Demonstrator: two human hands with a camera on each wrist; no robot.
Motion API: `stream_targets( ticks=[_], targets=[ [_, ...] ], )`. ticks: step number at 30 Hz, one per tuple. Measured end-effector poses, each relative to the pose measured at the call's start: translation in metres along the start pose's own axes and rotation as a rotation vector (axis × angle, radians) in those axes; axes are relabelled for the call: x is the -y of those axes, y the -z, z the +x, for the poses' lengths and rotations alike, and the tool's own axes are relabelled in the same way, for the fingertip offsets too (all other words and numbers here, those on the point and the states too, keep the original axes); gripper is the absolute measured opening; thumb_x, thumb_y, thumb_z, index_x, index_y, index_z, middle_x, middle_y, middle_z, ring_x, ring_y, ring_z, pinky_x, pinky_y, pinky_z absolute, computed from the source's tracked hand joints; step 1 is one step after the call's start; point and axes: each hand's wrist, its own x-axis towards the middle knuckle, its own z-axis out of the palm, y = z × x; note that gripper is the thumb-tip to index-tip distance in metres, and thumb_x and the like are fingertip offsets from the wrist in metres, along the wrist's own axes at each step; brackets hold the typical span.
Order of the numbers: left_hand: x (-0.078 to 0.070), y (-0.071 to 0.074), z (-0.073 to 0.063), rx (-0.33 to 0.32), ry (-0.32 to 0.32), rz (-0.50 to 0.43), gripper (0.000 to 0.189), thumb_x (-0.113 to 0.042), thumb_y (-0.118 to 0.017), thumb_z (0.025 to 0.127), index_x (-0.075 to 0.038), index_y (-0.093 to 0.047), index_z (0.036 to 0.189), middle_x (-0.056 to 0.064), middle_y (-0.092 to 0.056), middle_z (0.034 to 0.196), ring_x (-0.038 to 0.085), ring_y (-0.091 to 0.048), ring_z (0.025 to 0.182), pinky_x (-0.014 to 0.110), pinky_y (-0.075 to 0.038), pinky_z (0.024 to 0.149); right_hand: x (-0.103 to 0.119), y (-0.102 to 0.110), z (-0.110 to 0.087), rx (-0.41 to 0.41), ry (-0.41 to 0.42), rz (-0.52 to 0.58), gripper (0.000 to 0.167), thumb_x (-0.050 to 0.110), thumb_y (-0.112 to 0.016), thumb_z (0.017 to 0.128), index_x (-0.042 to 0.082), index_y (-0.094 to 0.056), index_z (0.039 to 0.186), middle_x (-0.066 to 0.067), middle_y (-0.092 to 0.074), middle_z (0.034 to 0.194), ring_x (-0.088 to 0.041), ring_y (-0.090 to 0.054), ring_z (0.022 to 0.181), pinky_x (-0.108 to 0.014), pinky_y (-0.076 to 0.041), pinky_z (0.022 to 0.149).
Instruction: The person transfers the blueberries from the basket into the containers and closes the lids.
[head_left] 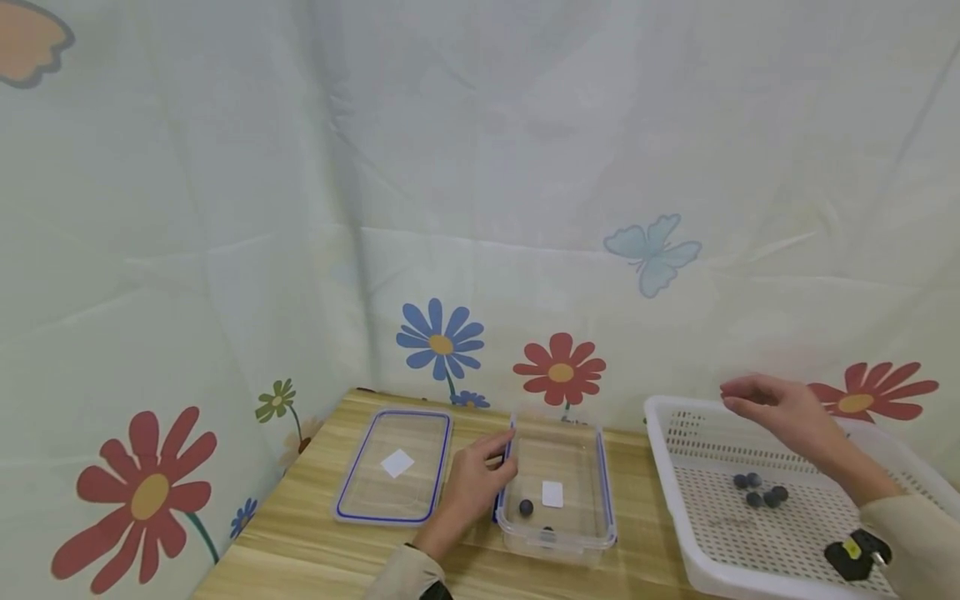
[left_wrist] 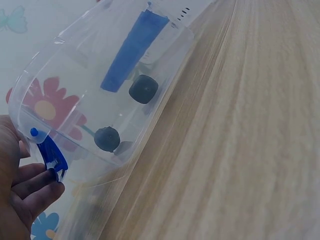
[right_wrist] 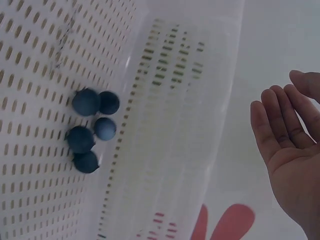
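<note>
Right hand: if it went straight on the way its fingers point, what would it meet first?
Probably the flower-printed fabric behind the table; the right hand appears raised over the white basket, though depth is unclear.

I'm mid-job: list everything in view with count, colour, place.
Rectangular plastic container: one, clear, blue-flapped, centre.
Rectangular plastic lid: one, clear, blue-edged, left of container.
Perforated plastic basket: one, white, right of container.
Round berries: seven, dark blue; five in basket, two in container.
Square labels: two, white; one on lid, one at container's base.
Wood-grain table: one, brown, underneath.
Fabric backdrop: one, pale with printed flowers, behind.
Wrist gear: two, black, at sleeves.
Sleeves: two, beige, on forearms.
Left hand: one, holding container's left edge.
Right hand: one, near basket's far rim, apparently empty.
</note>
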Motion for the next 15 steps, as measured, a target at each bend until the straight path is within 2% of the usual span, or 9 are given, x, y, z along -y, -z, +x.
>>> stream_targets(
  ticks=[3, 6, 10, 15],
  targets=[
    [0.0, 0.0, 0.0, -0.001, -0.005, 0.0, 0.042, -0.005, -0.069, 0.096, 0.005, -0.069, 0.137, 0.022, -0.068, 0.136, 0.038, -0.069, 0.12, 0.045, -0.061, 0.093, -0.011, 0.001, -0.001, 0.01, -0.04, 0.0, 0.05, 0.035, -0.069, 0.105, -0.003, -0.066, 0.138, -0.026, -0.069, 0.129, -0.044, -0.065, 0.115, -0.045, -0.061, 0.086],
    [0.0, 0.0, 0.0, -0.001, -0.006, -0.005, 0.042, -0.005, -0.07, 0.096, 0.006, -0.069, 0.137, 0.022, -0.068, 0.135, 0.038, -0.069, 0.119, 0.045, -0.061, 0.093, -0.022, 0.004, -0.003, 0.019, -0.063, -0.013, 0.052, 0.036, -0.068, 0.105, -0.003, -0.065, 0.139, -0.028, -0.068, 0.13, -0.047, -0.064, 0.116, -0.06, -0.059, 0.088],
    [-0.001, 0.0, 0.0, 0.001, 0.003, 0.0, 0.042, -0.005, -0.07, 0.096, 0.005, -0.069, 0.137, 0.021, -0.068, 0.135, 0.038, -0.069, 0.119, 0.043, -0.061, 0.093, -0.034, 0.009, -0.005, 0.039, -0.082, -0.022, 0.052, 0.036, -0.068, 0.106, -0.004, -0.064, 0.139, -0.028, -0.068, 0.129, -0.046, -0.065, 0.113, -0.062, -0.059, 0.088],
    [-0.001, 0.0, 0.0, 0.001, 0.021, 0.009, 0.042, -0.005, -0.069, 0.096, 0.004, -0.069, 0.137, 0.019, -0.069, 0.136, 0.034, -0.069, 0.12, 0.041, -0.061, 0.093, -0.046, 0.011, -0.008, 0.087, -0.128, -0.008, 0.056, 0.039, -0.068, 0.105, -0.006, -0.063, 0.139, -0.026, -0.069, 0.126, -0.04, -0.068, 0.107, -0.056, -0.061, 0.084]
  ],
)
